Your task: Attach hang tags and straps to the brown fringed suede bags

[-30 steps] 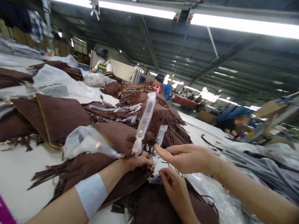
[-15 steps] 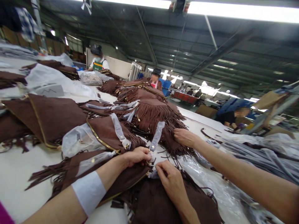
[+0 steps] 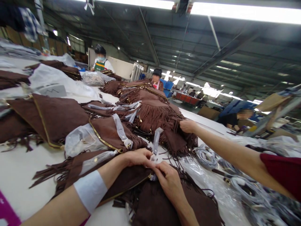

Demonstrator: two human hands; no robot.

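My left hand [image 3: 138, 157] is closed in a pinch at the lower end of a bag strap [image 3: 156, 141] wrapped in translucent plastic, its metal fitting close to the fingertips. My right hand [image 3: 169, 180] is also closed, thumb and finger meeting the left fingertips; what it pinches is hidden. Below both hands lies a brown fringed bag [image 3: 131, 180] with a gold zip. Another dark brown bag [image 3: 157, 201] lies under my right wrist. Left of my hands rests a zipped brown bag [image 3: 105, 130] with a wrapped strap across it.
From the right, a co-worker's hand [image 3: 188, 126] in a red sleeve touches a pile of fringed bags [image 3: 152, 110]. Coiled wrapped straps [image 3: 207, 157] and clear plastic sheeting [image 3: 211, 185] lie at the right. Two people stand behind the table; another bends at far right.
My fingertips have come together at the strap's end, where a small gap was. The co-worker's hand has shifted up and right, lifting at the fringe, and the red sleeve has come into view.
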